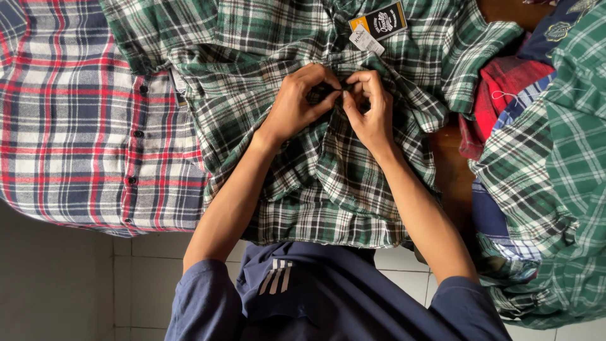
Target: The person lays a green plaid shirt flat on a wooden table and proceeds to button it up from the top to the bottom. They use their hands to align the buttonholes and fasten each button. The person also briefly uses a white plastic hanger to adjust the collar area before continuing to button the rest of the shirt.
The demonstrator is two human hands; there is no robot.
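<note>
The green plaid shirt (315, 139) lies spread on the bench (451, 164) straight ahead of the person, its long axis running away from the body, collar end far and hem near, the hem hanging just over the bench's front edge; both hands meet on its midline, along the front placket, so neither has to reach sideways; the left hand (300, 101) comes in from the left and the right hand (369, 107) from the right, about equally near to the spot, their fingertips touching or nearly so; each hand is curled, thumb and forefinger pinching a small fold of the shirt's cloth between them at what seems to be a button, though the button itself is too small and shaded to make out.

Just beyond the hands, near the collar, sits a hang tag (379, 22): a dark rectangular card with an orange corner, tilted, and a small white paper slip (366, 41) hanging below it; both rest on the green cloth, apart from the fingers.

To the left lies a red, white and navy plaid shirt (76, 120) with dark buttons, touching the green one; to the right a heap of folded plaid garments (549, 177) in green, red and blue.
</note>
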